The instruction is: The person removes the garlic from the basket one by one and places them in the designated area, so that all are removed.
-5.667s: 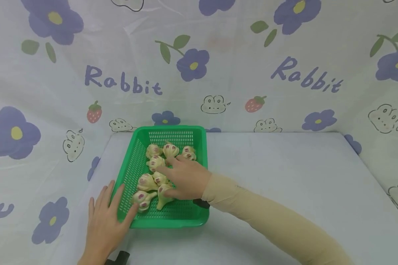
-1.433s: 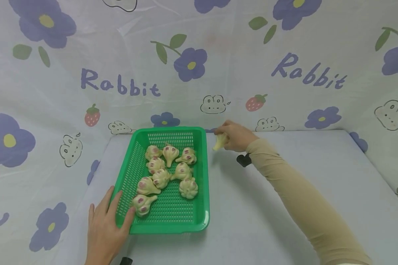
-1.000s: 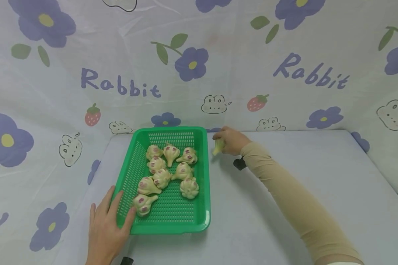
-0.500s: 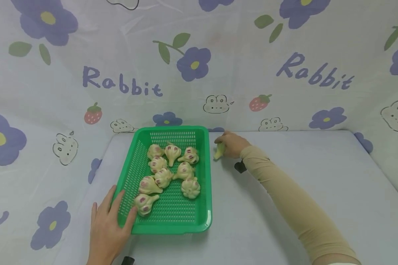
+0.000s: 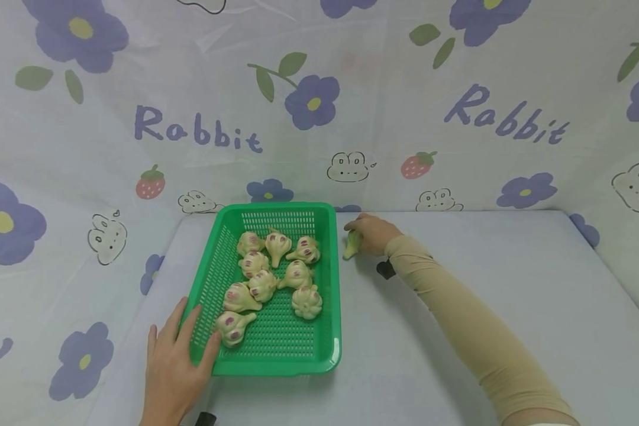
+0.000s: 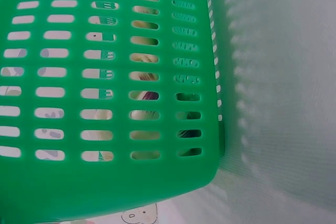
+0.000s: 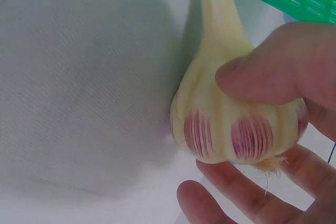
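In the head view, my right hand (image 5: 375, 235) holds a garlic bulb (image 5: 353, 244) low over the cloth, just right of the basket's far right side. The right wrist view shows my thumb across the pale, purple-streaked bulb (image 7: 207, 95) and fingers behind its root end; the stem points toward the basket. My left hand (image 5: 177, 368) rests against the near left corner of the green slotted basket (image 5: 277, 368), fingers spread and mostly straight, thumb at the rim. Several garlic bulbs lie inside it, one garlic bulb (image 5: 231, 328) close to my left thumb.
A white cloth (image 5: 458, 248) covers the table under the basket. Behind and beside it hangs a backdrop (image 5: 373, 106) printed with flowers, rabbits and strawberries. The basket's slotted wall (image 6: 115, 177) fills much of the left wrist view.
Earlier my right hand was among the bulbs in the basket; it has since carried one out to the right and lowered it toward the cloth. My left hand stays at the basket's corner.
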Action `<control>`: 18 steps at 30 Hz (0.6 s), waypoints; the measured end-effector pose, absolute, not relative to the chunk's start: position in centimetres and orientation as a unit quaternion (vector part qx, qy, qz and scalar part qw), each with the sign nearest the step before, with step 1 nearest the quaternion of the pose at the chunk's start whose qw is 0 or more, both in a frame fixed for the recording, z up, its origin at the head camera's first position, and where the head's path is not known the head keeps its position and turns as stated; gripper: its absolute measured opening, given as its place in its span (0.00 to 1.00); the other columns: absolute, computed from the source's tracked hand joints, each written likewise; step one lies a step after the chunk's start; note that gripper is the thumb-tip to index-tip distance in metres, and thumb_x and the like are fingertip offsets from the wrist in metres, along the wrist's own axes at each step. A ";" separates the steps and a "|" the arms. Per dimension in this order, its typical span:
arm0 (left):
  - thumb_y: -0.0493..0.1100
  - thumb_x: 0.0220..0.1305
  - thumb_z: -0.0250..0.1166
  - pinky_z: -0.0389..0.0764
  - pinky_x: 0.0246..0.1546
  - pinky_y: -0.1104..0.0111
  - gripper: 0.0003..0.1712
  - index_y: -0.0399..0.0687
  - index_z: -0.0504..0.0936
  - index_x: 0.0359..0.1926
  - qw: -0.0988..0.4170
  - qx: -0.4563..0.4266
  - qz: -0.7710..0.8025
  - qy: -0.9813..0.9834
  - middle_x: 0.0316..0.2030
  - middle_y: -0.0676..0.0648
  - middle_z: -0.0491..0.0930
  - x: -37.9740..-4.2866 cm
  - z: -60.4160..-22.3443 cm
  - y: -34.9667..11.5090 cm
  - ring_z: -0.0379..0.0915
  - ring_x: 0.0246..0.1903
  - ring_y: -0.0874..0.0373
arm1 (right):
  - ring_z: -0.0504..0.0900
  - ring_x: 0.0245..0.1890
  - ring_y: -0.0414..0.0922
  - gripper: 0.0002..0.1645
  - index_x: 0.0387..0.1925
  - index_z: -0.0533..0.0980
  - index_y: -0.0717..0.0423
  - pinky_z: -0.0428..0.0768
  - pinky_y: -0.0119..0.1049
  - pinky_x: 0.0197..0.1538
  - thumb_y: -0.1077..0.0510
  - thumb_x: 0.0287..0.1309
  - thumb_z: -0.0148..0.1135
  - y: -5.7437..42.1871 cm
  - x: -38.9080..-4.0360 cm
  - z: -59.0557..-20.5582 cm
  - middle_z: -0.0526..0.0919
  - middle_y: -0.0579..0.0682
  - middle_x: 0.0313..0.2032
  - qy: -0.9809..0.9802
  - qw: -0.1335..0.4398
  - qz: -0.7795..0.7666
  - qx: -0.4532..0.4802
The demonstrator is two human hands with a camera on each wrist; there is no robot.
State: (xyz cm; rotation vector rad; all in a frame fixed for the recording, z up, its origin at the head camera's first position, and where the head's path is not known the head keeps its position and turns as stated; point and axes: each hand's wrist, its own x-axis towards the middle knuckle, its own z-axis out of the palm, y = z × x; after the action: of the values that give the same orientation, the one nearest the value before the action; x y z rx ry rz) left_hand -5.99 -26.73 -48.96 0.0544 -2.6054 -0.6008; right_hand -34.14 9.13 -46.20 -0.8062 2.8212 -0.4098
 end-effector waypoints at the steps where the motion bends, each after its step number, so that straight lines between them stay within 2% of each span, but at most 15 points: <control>1: 0.56 0.70 0.65 0.50 0.71 0.24 0.35 0.43 0.75 0.70 0.233 0.019 -0.219 -0.947 0.75 0.35 0.66 -6.0 -49.0 -26.7 0.66 0.68 0.30 | 0.82 0.59 0.58 0.33 0.67 0.78 0.56 0.81 0.56 0.64 0.63 0.58 0.71 9.2 -34.2 -46.2 0.80 0.60 0.60 0.949 0.091 -0.137 -0.270; 6: 0.56 0.70 0.65 0.51 0.69 0.24 0.34 0.43 0.75 0.70 0.236 0.017 -0.217 -0.947 0.74 0.35 0.66 -6.0 -49.2 -26.7 0.67 0.67 0.29 | 0.76 0.68 0.62 0.33 0.69 0.76 0.55 0.77 0.59 0.68 0.63 0.61 0.67 9.3 -34.1 -45.8 0.77 0.62 0.67 0.950 0.092 -0.137 -0.266; 9: 0.56 0.70 0.65 0.50 0.69 0.23 0.34 0.42 0.75 0.70 0.236 0.016 -0.217 -0.947 0.74 0.35 0.66 -6.0 -49.3 -26.8 0.68 0.66 0.28 | 0.75 0.69 0.62 0.33 0.70 0.75 0.54 0.77 0.59 0.68 0.63 0.62 0.64 9.4 -33.9 -45.3 0.75 0.63 0.70 0.951 0.084 -0.136 -0.264; 13: 0.56 0.70 0.65 0.50 0.69 0.23 0.34 0.42 0.75 0.70 0.237 0.015 -0.216 -0.947 0.74 0.35 0.66 -6.0 -49.3 -26.9 0.68 0.66 0.28 | 0.77 0.67 0.62 0.35 0.70 0.75 0.54 0.81 0.58 0.64 0.61 0.60 0.68 9.4 -33.6 -44.0 0.74 0.64 0.69 0.952 0.065 -0.141 -0.263; 18: 0.56 0.70 0.64 0.51 0.69 0.24 0.34 0.41 0.75 0.69 0.238 0.011 -0.217 -0.947 0.74 0.35 0.66 -5.9 -49.2 -27.0 0.68 0.65 0.27 | 0.76 0.67 0.62 0.40 0.72 0.73 0.55 0.82 0.57 0.63 0.62 0.57 0.72 9.3 -32.7 -42.1 0.73 0.65 0.69 0.949 0.055 -0.170 -0.262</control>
State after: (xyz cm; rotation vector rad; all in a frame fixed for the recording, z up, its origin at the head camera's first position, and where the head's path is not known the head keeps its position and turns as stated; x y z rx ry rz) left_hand -5.91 -26.96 -49.25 0.0304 -2.5945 -0.5949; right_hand -32.67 9.28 -42.15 -0.7941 2.8802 -0.5152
